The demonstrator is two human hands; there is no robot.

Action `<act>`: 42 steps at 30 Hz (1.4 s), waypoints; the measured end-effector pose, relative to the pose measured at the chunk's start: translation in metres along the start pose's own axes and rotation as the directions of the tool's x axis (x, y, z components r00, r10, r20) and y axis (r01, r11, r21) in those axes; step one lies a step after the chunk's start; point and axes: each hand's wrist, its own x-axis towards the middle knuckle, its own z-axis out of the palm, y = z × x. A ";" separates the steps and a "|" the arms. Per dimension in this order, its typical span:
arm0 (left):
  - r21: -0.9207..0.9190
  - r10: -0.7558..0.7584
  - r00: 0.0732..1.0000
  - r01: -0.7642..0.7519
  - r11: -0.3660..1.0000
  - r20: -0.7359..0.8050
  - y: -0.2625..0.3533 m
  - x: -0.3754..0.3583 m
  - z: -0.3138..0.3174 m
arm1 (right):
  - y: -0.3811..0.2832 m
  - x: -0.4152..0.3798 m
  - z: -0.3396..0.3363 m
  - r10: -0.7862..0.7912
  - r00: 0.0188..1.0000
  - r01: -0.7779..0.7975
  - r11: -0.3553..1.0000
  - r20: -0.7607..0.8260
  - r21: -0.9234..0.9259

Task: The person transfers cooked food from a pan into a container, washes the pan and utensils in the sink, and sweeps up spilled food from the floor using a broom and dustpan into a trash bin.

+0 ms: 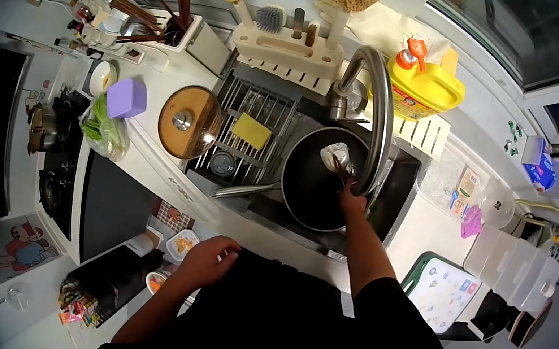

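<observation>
My right hand point(352, 201) is closed around thin dark-brown sticks point(347, 174) that look like chopsticks. Their far ends meet a crumpled white wad point(334, 155), paper or foil, inside the black frying pan point(307, 186). The pan rests in the sink point(401, 194), its handle point(245, 190) pointing left. Over the pan's right side curves the metal faucet point(381, 117), partly hiding it. My left hand point(211, 260) hangs by my body, fingers loosely bent and thumb apart, with nothing visible in it.
Left of the pan, a drying rack point(283, 106) carries a yellow sponge point(252, 131). A glass lid point(189, 122) lies on the counter. Behind the sink stand a brush holder point(284, 51) and a yellow detergent jug point(428, 88). A cutting board point(442, 292) is at right.
</observation>
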 end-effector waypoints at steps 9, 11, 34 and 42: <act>0.079 0.308 0.951 -0.305 0.949 -0.028 0.052 0.111 -0.002 | 0.005 -0.025 -0.034 0.083 0.973 0.017 0.902 -0.213 0.430; 0.118 0.457 0.886 -0.447 0.887 -0.081 0.083 0.155 0.002 | 0.001 -0.040 -0.049 -0.033 0.959 0.174 0.854 -0.283 0.490; -0.739 0.042 0.988 0.082 0.669 0.147 0.095 0.253 0.118 | -0.062 -0.107 -0.111 -0.312 0.877 -0.381 0.012 0.366 0.924; -0.764 0.052 0.996 -0.084 0.639 -0.067 0.089 0.262 0.143 | -0.050 -0.120 -0.111 -0.345 0.888 -0.301 0.066 0.305 0.951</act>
